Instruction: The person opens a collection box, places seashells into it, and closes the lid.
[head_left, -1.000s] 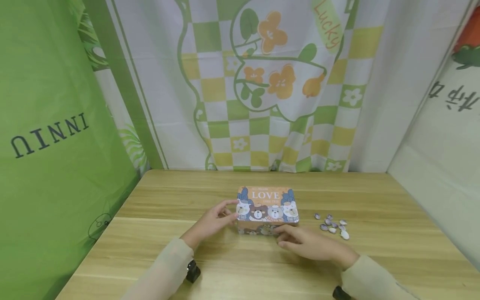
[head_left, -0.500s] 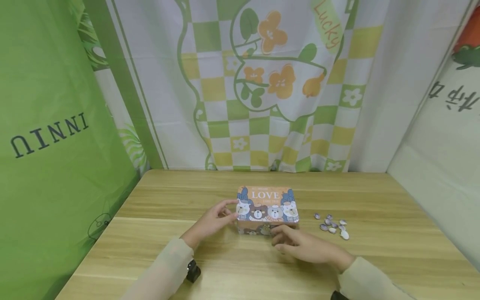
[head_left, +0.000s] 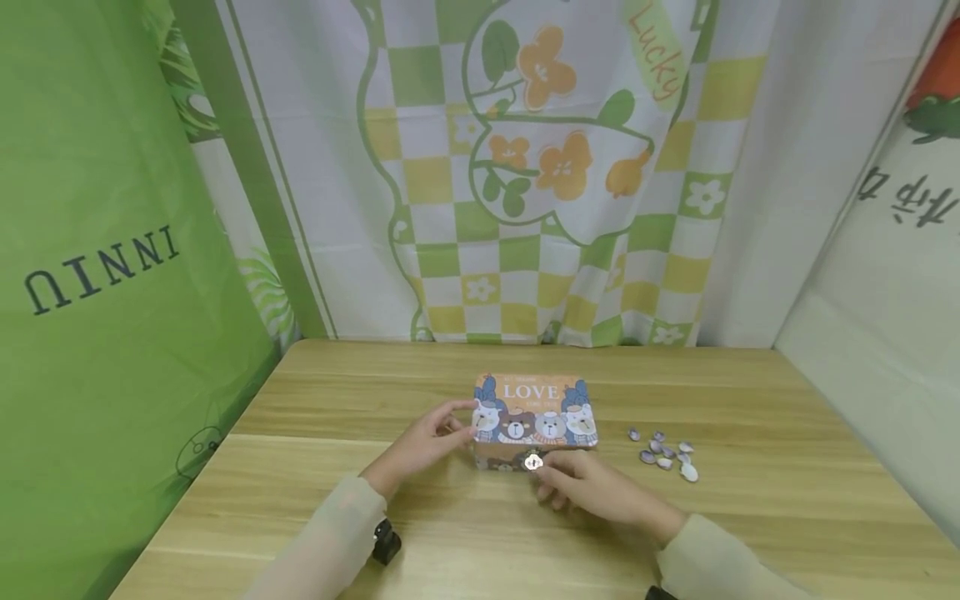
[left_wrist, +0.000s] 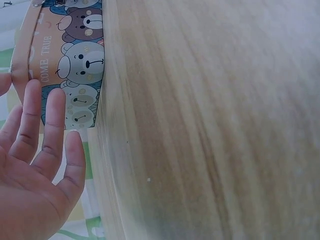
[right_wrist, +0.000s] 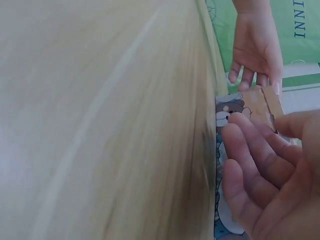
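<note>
A rectangular tin box (head_left: pixel 534 408) with bears and the word LOVE on its lid stands closed on the table. On its front is a shiny flower-shaped metal clasp (head_left: pixel 533 462). My right hand (head_left: pixel 592 487) is at the clasp, thumb and forefinger pinching its right edge, the other fingers loosely bent below. Fingertips of my left hand (head_left: pixel 423 442) touch the box's left side, fingers spread and nearly straight. The left wrist view shows that palm (left_wrist: pixel 40 170) beside the box (left_wrist: pixel 75 65). In the right wrist view, my right fingers (right_wrist: pixel 250 170) partly hide the box front.
Several small purple-and-white shells (head_left: pixel 663 450) lie to the right of the box. The wooden table (head_left: pixel 337 400) backs onto a patterned curtain (head_left: pixel 540 275). Green cloth (head_left: pixel 112 333) hangs at the left, pale cloth (head_left: pixel 885 333) at the right.
My right hand has slid left along the box front to the clasp, which now tilts outward and catches the light. My left hand and the box have stayed put.
</note>
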